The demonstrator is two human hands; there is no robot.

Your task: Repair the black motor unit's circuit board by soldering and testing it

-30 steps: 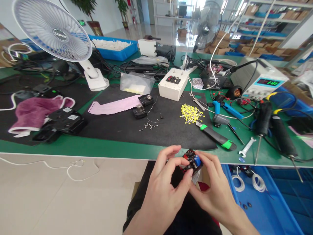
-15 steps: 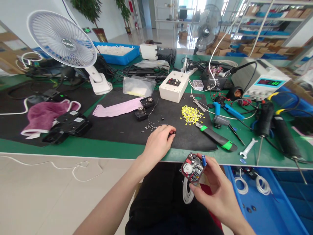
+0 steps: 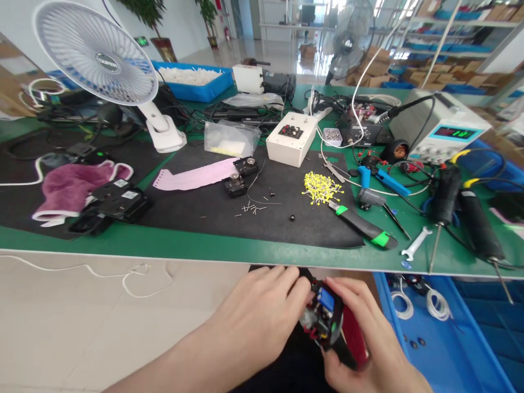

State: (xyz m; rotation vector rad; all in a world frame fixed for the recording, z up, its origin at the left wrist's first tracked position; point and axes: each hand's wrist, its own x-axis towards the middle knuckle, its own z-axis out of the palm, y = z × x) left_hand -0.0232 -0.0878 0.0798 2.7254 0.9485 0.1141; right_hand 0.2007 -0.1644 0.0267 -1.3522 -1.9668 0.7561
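Below the table edge, over my lap, I hold a small dark electronic device [image 3: 321, 314]. Its housing is open, showing packed components, red wires and a blue block. My right hand [image 3: 364, 327] is closed around its right side. My left hand [image 3: 266, 311] has its fingers bent together against the device's upper left edge; its fingertips are partly hidden. Behind the device, a dark red thing [image 3: 354, 335] shows beside my right palm. A small black round piece [image 3: 292, 218] lies on the black mat [image 3: 196, 224], with several loose screws [image 3: 251, 208] to its left.
Yellow-tipped pieces [image 3: 321, 188] are heaped on the mat near a green-and-black utility knife [image 3: 364, 226]. To the right are a wrench [image 3: 416, 244] and soldering irons [image 3: 444, 199]. A blue bin [image 3: 442, 349] stands below the table. A white fan [image 3: 98, 54] stands at left.
My left hand has left the black round piece on the mat and come down to the device. The device has turned and sits lower, and the view has shifted slightly.
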